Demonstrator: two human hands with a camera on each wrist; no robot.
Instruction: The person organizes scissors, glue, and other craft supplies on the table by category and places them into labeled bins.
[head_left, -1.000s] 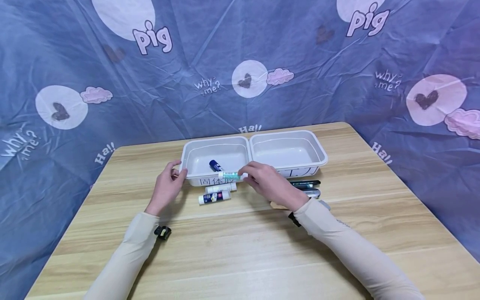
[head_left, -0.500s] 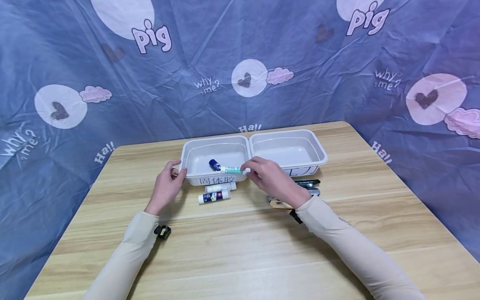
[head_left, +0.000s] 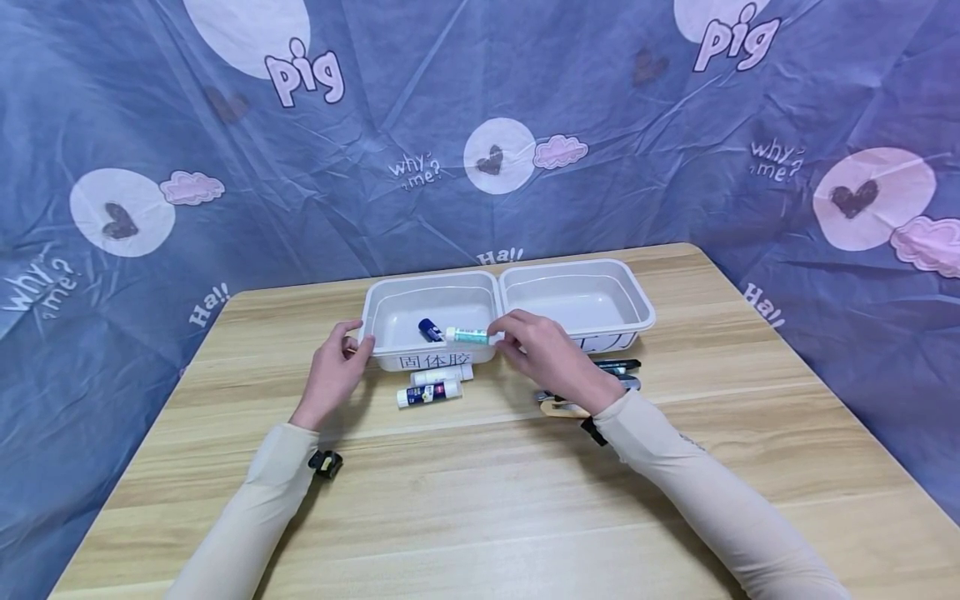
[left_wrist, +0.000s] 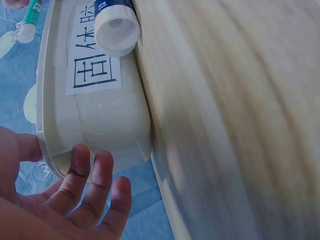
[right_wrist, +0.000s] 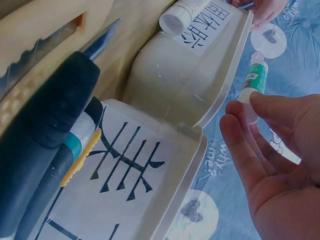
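Observation:
My left hand (head_left: 335, 375) holds the left corner of the left white plastic tray (head_left: 397, 308); its thumb is at the rim and its fingers are bent around the outside corner (left_wrist: 95, 200). The thumb and fingers of my right hand (head_left: 551, 358) pinch a green-labelled white glue stick (head_left: 468, 336) by one end, over that tray's front right part. The right wrist view shows the stick (right_wrist: 256, 77) tilted above the rim. A dark blue glue stick (head_left: 430, 330) lies inside the tray. In front of it, two more lie on the table: a white one (head_left: 442, 377) and a blue-labelled one (head_left: 427, 393).
A second white tray (head_left: 577, 304) stands directly right of the first. Both bear paper labels with Chinese characters. Several utility knives lie before the right tray, partly behind my right hand, including a black one (head_left: 618, 367) and a cream-handled one (head_left: 561, 409). Patterned blue cloth (head_left: 337, 208) hangs behind the table.
My right hand has moved slightly up and to the right with the green-labelled glue stick, from the tray's front wall to above its rim. My left hand has stayed at the corner.

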